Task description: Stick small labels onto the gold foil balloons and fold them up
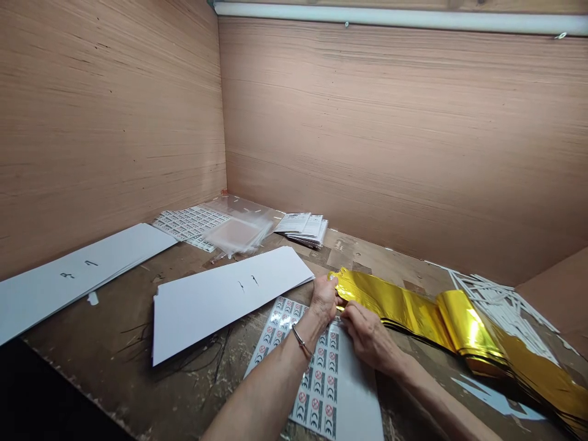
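Both hands (346,315) pinching end of shiny gold foil strip (399,303), crinkly, folded over in loop on right. Left of foil: smooth white card stack (229,300); just below hands, glossy sticker sheet (316,392).

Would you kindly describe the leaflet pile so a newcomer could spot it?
Find the plywood back wall. Near its foot, just right of the clear plastic bags, lies the small, fanned leaflet pile. Unlike the long white card stacks, it carries printed lines.
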`<move>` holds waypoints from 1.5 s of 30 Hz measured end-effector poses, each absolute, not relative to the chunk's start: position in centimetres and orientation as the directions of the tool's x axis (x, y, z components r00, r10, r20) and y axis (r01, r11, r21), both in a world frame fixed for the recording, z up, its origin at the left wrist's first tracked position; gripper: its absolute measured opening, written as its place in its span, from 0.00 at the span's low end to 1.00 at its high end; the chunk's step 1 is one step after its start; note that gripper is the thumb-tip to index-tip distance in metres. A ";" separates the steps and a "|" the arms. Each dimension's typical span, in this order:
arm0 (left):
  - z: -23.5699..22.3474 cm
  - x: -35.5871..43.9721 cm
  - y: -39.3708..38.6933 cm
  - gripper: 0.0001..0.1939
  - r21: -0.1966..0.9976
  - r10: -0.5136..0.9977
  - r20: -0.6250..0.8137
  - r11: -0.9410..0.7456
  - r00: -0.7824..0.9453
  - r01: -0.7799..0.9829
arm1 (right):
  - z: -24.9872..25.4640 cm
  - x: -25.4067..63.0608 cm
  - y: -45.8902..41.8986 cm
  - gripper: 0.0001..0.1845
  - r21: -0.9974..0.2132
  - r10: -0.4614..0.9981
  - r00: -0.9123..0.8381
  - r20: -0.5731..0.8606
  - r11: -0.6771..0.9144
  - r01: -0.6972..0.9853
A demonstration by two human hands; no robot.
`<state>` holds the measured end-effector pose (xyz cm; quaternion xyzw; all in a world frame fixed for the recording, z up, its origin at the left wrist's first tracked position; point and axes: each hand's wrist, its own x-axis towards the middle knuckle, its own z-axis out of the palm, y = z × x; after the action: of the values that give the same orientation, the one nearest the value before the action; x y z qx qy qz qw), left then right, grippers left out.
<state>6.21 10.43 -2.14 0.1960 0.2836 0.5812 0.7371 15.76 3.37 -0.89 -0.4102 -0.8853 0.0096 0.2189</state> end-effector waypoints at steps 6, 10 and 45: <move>-2.0 6.1 10.3 0.04 0.637 0.968 -0.192 0.249 0.162 -0.729 | 1.0 17.0 4.7 0.10 -0.445 0.841 -0.366 0.399 0.526 0.725; -2.2 6.0 10.3 0.06 0.643 0.962 -0.216 0.268 0.165 -0.718 | 1.4 17.9 6.3 0.09 -0.327 0.794 -0.333 0.509 0.536 0.778; -2.2 6.1 10.5 0.12 0.605 0.970 -0.192 0.234 0.146 -0.761 | 1.1 17.1 7.5 0.12 0.255 0.627 -0.696 0.351 0.651 0.715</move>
<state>6.12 10.45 -2.22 0.1867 0.2809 0.5899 0.7336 17.10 7.55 1.11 -0.3723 -0.9011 -0.1894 0.1165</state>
